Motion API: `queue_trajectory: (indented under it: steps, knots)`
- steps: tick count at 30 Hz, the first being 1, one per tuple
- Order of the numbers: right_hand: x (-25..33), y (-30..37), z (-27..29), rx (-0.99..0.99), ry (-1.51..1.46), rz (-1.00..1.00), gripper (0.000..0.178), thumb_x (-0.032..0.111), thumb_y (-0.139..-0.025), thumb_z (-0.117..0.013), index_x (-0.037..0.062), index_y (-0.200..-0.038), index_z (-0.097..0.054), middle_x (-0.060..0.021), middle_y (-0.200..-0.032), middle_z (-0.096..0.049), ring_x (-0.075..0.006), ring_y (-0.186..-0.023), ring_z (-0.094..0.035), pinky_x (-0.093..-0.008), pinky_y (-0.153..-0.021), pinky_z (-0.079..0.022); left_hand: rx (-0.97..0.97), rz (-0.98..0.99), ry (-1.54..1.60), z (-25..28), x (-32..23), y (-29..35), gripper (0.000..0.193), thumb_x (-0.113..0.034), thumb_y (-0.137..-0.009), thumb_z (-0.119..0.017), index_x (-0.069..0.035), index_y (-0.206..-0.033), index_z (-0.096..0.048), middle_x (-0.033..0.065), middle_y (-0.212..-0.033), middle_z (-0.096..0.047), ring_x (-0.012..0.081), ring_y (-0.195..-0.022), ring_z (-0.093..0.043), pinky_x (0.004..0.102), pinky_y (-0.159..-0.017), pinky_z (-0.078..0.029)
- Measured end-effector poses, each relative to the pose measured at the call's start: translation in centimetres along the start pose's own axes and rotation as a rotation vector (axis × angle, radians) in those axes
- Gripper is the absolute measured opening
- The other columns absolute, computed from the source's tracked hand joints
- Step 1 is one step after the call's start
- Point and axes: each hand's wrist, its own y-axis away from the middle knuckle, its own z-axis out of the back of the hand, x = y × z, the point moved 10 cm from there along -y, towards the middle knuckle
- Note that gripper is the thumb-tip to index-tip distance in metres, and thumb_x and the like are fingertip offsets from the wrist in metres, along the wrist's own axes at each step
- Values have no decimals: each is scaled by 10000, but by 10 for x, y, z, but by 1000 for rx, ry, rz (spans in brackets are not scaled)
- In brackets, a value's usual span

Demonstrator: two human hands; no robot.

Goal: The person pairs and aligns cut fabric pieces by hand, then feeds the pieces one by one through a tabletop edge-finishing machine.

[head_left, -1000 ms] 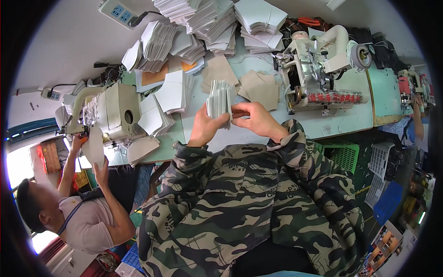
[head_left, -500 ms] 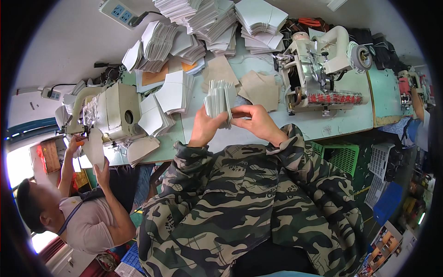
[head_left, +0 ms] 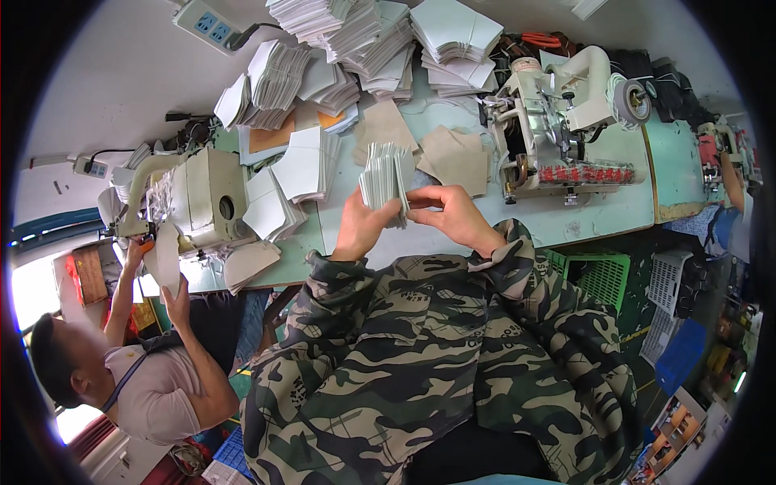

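A thick stack of white insole-shaped sheets (head_left: pixel 380 178) stands on edge between my hands, over the front of the pale green table (head_left: pixel 582 218). My left hand (head_left: pixel 364 222) wraps round its left side and lower edge, thumb across the near face. On the other side, the thumb and fingers of my right hand (head_left: pixel 453 214) pinch the right end of the stack. The edges of the sheets face up and fan slightly. Just beyond lie brown sheets (head_left: pixel 454 158), and a bundle of white sheets (head_left: pixel 303 162) lies to the left.
Tall piles of white sheets (head_left: pixel 457 36) fill the back of the table. A sewing machine (head_left: pixel 566 121) stands to the right, another machine (head_left: pixel 202 194) to the left. There a co-worker (head_left: pixel 162 380) holds a pale sheet. A green crate (head_left: pixel 594 275) sits below the table's right side.
My hands and the stack stay almost in place, the stack shifting very slightly downward. At the left machine, the co-worker's hands have moved a little with the pale sheet.
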Motion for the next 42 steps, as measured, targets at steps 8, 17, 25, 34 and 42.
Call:
queue_trajectory:
  steps: [8,17,25,34,42]
  knots:
    - [16,7,-1,-55,63,5,333,76,-868,-706,-39,-1176,-656,-138,-1057,-726,-202,-969,-701,-308,-870,-541,-16,-22,-5,-5,-3,-2,463,-201,-798,-673,46,-1175,-570,98,-974,-676,156,-877,-636,311,-781,-525]
    - [30,13,1,-128,108,64,300,80,-877,-663,-50,-1147,-646,-167,-978,-724,-205,-888,-710,-304,-743,-553,-5,-54,-53,-8,-3,-5,495,-188,-777,-735,38,-1182,-562,103,-977,-684,158,-868,-654,314,-775,-537]
    - [18,15,12,-183,126,85,249,91,-858,-682,-55,-1058,-657,-188,-889,-699,-241,-785,-702,-322,-717,-543,155,48,230,-18,-8,-1,325,-22,-792,-679,42,-1101,-603,69,-939,-658,152,-820,-646,300,-735,-557]
    - [26,24,38,-285,403,148,182,106,-845,-667,-40,-953,-649,-153,-717,-640,-260,-663,-659,-349,-636,-524,1,7,97,-11,-3,-5,335,-39,-759,-664,48,-1080,-622,67,-939,-671,130,-843,-630,291,-715,-533]
    - [-97,64,161,-706,267,-180,491,142,-874,-680,-74,-1273,-495,-203,-1061,-674,-257,-937,-686,-386,-786,-547,-164,108,447,63,-5,6,547,-85,-808,-584,23,-1329,-455,172,-1165,-602,339,-1023,-641,540,-873,-543]
